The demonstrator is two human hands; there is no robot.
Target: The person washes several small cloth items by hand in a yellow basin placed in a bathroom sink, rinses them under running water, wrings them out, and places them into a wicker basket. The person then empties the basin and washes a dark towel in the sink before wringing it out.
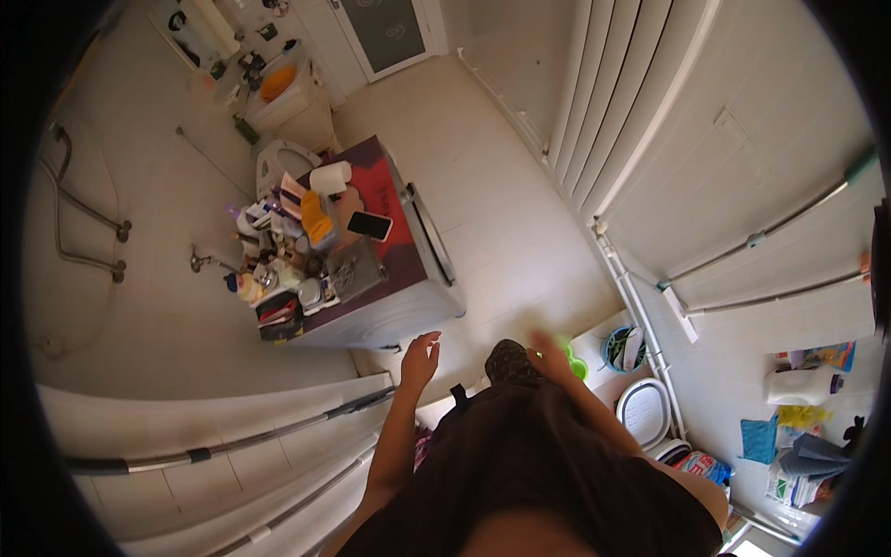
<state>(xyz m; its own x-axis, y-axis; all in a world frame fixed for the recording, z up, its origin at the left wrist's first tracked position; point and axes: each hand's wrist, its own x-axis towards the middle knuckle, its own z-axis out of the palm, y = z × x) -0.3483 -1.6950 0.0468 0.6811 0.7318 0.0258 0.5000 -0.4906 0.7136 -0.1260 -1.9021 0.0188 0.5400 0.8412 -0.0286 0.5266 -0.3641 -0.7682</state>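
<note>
My left hand [420, 358] is raised in front of me with its fingers apart, near the bottom corner of a washing machine [390, 313], touching nothing that I can see. My right hand [550, 356] is blurred, beside my knee and a green plastic item [576, 363]; nothing shows in its grasp. On the machine's dark red cover lie a smartphone [370, 225], a white paper roll [330, 178], an orange cloth-like item [315, 217], a grey pouch [356, 270] and many bottles and jars.
A toilet [287, 163] and a washbasin [296, 87] stand beyond the machine. A radiator [612, 90] lines the right wall. Pipes, a blue bin [624, 348] and a white folding basin [644, 414] are at lower right. Metal rods [230, 445] cross the lower left.
</note>
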